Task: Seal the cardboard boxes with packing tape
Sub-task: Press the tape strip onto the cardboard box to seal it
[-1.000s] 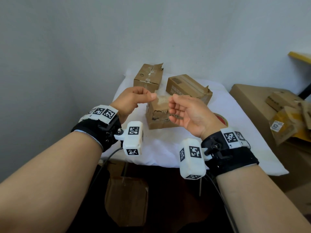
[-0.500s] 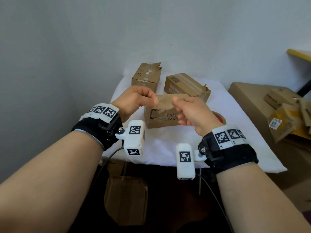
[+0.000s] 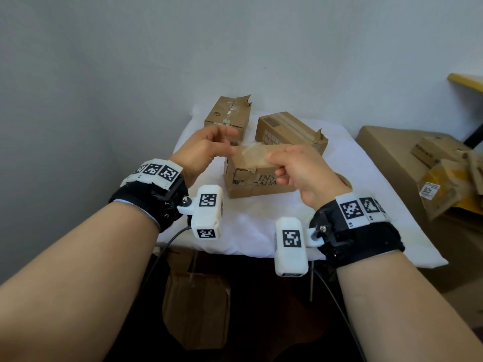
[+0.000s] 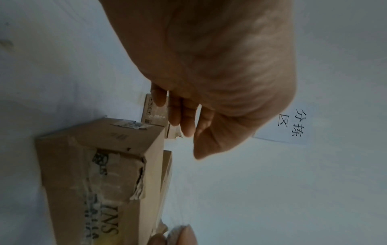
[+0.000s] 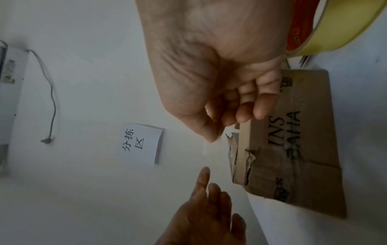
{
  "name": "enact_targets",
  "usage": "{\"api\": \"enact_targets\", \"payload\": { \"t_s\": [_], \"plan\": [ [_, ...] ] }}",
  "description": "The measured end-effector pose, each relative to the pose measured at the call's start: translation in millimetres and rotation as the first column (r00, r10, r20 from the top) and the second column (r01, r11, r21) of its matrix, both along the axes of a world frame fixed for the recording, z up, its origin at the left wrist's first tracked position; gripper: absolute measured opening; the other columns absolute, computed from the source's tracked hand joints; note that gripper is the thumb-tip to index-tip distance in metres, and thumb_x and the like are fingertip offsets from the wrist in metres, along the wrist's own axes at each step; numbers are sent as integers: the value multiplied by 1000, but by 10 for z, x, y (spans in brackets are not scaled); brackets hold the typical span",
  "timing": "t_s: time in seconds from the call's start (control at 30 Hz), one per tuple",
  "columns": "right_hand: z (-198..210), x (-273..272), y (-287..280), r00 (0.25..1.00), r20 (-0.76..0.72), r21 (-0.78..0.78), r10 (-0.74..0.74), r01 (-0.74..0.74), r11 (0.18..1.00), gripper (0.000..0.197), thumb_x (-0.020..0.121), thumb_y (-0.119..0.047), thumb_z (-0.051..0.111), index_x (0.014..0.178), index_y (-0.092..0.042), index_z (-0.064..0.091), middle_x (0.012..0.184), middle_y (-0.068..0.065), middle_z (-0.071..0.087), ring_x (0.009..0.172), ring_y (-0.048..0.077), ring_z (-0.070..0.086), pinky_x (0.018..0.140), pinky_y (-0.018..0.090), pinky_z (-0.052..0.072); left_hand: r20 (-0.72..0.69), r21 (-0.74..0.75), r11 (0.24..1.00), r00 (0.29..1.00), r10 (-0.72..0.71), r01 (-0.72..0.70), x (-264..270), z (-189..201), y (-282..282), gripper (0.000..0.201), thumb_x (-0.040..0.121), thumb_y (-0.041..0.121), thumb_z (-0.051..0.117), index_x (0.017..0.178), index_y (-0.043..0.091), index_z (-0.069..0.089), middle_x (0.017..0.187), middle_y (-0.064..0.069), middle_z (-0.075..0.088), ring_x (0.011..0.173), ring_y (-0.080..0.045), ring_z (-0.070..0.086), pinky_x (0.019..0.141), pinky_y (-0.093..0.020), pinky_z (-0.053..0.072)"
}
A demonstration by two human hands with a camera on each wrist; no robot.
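Right now: both hands are raised in the middle of the head view, above a white-covered table (image 3: pixel 366 178).
Tape strip: a clear piece of tape (image 3: pixel 252 154) stretches between the hands, just over the top of the nearest box.
Right hand: the right hand (image 3: pixel 298 171) pinches the strip's end between thumb and curled fingers.
Left hand: the left hand (image 3: pixel 206 152) has loosely parted fingers at the strip's other end; I cannot tell whether it actually holds the tape.
Nearest box: the printed cardboard box (image 3: pixel 257 176) sits centre frame on the cloth, its old tape torn at one corner.
Other boxes: the upright box (image 3: pixel 227 118) and the long box (image 3: pixel 287 131) stand behind it, toward the wall.
Tape roll: the yellow tape roll (image 5: pixel 335 29) lies in the upper right of the right wrist view, behind the right hand.
Wall note: a paper note (image 5: pixel 139 143) hangs on the wall.
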State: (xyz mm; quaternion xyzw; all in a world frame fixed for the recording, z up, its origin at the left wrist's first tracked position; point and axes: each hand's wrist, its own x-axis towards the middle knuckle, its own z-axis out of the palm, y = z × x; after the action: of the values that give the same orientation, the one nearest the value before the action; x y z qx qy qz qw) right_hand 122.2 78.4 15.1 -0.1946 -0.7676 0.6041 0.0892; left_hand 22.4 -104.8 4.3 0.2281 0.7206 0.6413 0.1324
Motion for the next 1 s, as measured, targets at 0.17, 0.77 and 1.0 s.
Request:
{"api": "enact_targets", "payload": {
  "t_s": [0.17, 0.77, 1.0],
  "plan": [
    [4, -16, 13, 996, 85, -274, -17, 39, 961, 9, 93, -17, 70, 86, -15, 64, 66, -4, 55, 55, 8, 51, 54, 24, 51, -62, -165, 985, 996, -68, 57, -32, -116, -62, 65, 73, -2, 74, 128, 29, 60, 146, 5, 46, 132, -9, 42, 97, -21, 34],
    [-118, -123, -221, 958, 278, -283, -72, 153, 947, 18, 92, -30, 73, 80, -19, 64, 58, -8, 46, 48, 4, 40, 45, 16, 43, -9, -88, 984, 987, -158, 157, -119, -485, 112, 62, 78, 9, 81, 132, 28, 59, 129, -3, 61, 123, -14, 56, 106, -37, 48],
    [-158, -139, -269, 963, 247, -226, -107, 165, 960, 19, 89, -29, 76, 83, -17, 63, 62, -6, 48, 50, 5, 42, 44, 16, 45, -4, -80, 983, 986, -169, 168, -116, -488, 95, 72, 70, 8, 85, 134, 27, 59, 129, -2, 61, 124, -13, 55, 109, -41, 46]
  ]
}}
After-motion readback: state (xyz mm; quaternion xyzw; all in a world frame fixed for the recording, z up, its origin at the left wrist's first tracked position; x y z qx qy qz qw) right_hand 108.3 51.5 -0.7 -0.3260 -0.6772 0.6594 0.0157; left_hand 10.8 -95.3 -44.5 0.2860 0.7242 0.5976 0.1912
